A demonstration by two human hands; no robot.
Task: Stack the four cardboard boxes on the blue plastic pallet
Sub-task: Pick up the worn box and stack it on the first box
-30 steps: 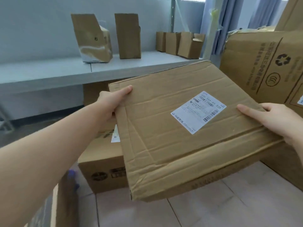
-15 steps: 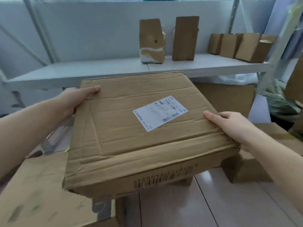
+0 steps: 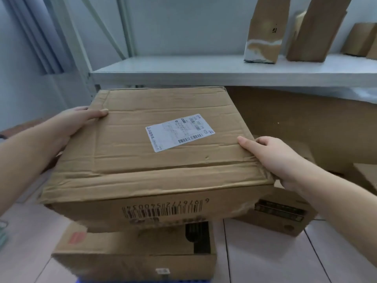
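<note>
I hold a creased cardboard box [image 3: 126, 160] with a white shipping label on top and a barcode on its near side. My left hand [image 3: 75, 123] grips its left edge, thumb on top. On the right edge sits my right hand [image 3: 271, 160], thumb on top. The box hovers just above a lower cardboard box [image 3: 130, 260] with a red mark and a black patch. A strip of the blue plastic pallet [image 3: 142, 281] shows under that lower box at the bottom edge. Another cardboard box [image 3: 285, 217] lies on the floor to the right.
A grey metal shelf [image 3: 204, 72] runs behind, carrying several small upright cartons [image 3: 263, 35]. A large flat cardboard sheet [image 3: 295, 127] stands under the shelf at the right. The floor is light tile. Curtains hang at the far left.
My view has swung left and down. The held box came with it, from beside the tall cartons at the right to just above the box on the pallet.
</note>
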